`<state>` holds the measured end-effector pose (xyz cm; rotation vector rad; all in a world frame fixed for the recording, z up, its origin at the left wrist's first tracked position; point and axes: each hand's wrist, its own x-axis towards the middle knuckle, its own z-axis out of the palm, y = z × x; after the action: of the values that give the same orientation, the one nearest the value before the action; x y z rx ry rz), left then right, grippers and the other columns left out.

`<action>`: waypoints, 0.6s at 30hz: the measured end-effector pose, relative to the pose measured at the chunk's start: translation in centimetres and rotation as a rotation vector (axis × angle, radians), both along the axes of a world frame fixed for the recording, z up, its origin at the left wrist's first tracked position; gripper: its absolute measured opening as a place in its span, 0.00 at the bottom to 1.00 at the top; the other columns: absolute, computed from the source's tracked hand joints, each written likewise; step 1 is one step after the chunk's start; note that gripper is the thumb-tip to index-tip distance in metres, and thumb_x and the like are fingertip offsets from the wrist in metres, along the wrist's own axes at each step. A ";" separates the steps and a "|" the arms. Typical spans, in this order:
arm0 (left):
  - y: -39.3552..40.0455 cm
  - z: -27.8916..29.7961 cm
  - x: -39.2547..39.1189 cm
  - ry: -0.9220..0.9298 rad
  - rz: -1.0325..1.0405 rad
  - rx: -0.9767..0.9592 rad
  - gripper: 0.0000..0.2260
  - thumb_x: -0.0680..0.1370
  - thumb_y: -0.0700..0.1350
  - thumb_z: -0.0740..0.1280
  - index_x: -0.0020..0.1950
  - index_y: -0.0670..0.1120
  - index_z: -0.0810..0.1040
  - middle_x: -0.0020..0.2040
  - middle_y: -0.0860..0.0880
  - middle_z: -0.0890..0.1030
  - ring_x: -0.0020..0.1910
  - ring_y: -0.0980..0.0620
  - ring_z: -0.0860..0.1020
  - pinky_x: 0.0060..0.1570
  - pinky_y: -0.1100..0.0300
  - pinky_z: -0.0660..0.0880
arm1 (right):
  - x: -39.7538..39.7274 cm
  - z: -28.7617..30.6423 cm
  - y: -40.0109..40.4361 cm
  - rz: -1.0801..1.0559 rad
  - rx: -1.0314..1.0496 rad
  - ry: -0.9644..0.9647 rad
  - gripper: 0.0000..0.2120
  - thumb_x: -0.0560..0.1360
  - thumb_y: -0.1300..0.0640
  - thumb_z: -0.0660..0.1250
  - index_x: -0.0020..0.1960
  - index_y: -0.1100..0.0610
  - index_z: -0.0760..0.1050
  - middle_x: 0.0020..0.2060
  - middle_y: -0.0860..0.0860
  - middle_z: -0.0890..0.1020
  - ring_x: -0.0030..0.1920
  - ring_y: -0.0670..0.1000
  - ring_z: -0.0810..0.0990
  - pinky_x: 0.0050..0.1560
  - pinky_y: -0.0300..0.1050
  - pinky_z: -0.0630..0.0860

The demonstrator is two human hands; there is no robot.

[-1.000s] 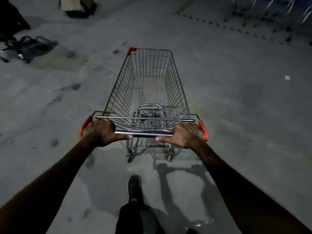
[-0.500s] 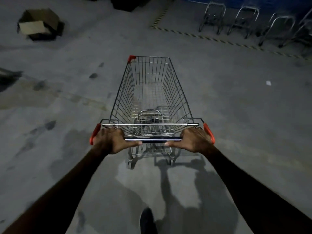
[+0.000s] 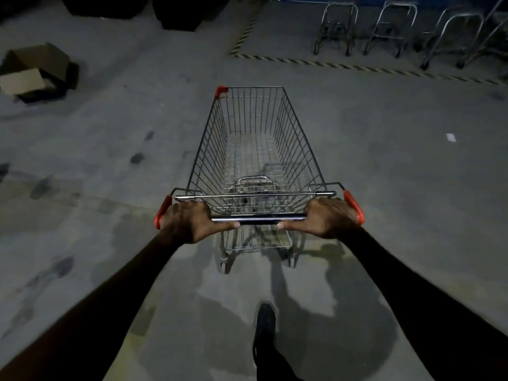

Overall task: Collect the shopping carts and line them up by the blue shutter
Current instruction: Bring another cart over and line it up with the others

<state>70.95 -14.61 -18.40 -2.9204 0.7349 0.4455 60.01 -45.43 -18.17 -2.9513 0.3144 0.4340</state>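
Observation:
An empty wire shopping cart (image 3: 253, 149) with red corner caps stands in front of me on the concrete floor. My left hand (image 3: 189, 222) grips the left end of its metal handle bar (image 3: 258, 218), and my right hand (image 3: 328, 220) grips the right end. At the top right, a row of other carts (image 3: 390, 28) stands behind a yellow-and-black floor stripe (image 3: 357, 68), with a strip of the blue shutter (image 3: 439, 0) above them. The cart's nose points toward that row.
A collapsed cardboard box (image 3: 35, 72) lies at the far left. Dark bulky objects (image 3: 178, 12) sit at the top centre-left. A small white scrap (image 3: 450, 137) lies on the floor to the right. My dark shoe (image 3: 265, 325) is behind the cart.
The cart has rolled forward across the floor with both hands on its handle. The parked carts and striped line have come nearer and lower; the cardboard box has slid to the left.

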 end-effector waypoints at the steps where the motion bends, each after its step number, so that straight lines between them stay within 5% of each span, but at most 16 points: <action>1: -1.0 0.2 2.5 0.002 -0.010 -0.006 0.48 0.63 0.92 0.45 0.39 0.51 0.82 0.48 0.53 0.86 0.52 0.50 0.84 0.63 0.44 0.72 | 2.3 0.2 -0.8 -0.003 0.004 0.012 0.54 0.55 0.05 0.42 0.36 0.53 0.78 0.42 0.45 0.86 0.52 0.50 0.85 0.80 0.71 0.51; 5: -4.3 0.8 11.2 0.017 -0.006 -0.036 0.44 0.62 0.92 0.46 0.32 0.54 0.76 0.49 0.53 0.86 0.57 0.49 0.84 0.69 0.42 0.68 | 10.7 0.6 -3.8 -0.013 0.000 0.064 0.56 0.56 0.05 0.40 0.40 0.52 0.82 0.44 0.43 0.85 0.51 0.49 0.83 0.80 0.72 0.44; 12: -9.7 -0.3 25.5 0.024 0.006 0.018 0.50 0.57 0.94 0.41 0.37 0.53 0.80 0.51 0.52 0.87 0.57 0.48 0.84 0.76 0.36 0.65 | 24.1 0.8 -9.1 0.006 -0.009 0.062 0.52 0.60 0.07 0.44 0.34 0.54 0.79 0.35 0.41 0.83 0.45 0.46 0.84 0.78 0.70 0.52; 18: -14.3 -1.0 38.6 0.022 0.014 0.008 0.53 0.57 0.94 0.40 0.39 0.51 0.82 0.42 0.54 0.84 0.46 0.50 0.82 0.73 0.36 0.70 | 36.9 0.9 -13.3 -0.015 -0.021 0.080 0.50 0.60 0.07 0.45 0.39 0.49 0.81 0.46 0.42 0.85 0.54 0.48 0.84 0.78 0.65 0.55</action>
<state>109.58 -28.91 -19.44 -2.9197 0.7140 0.4810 96.89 -58.71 -17.27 -2.9548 0.3517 0.5520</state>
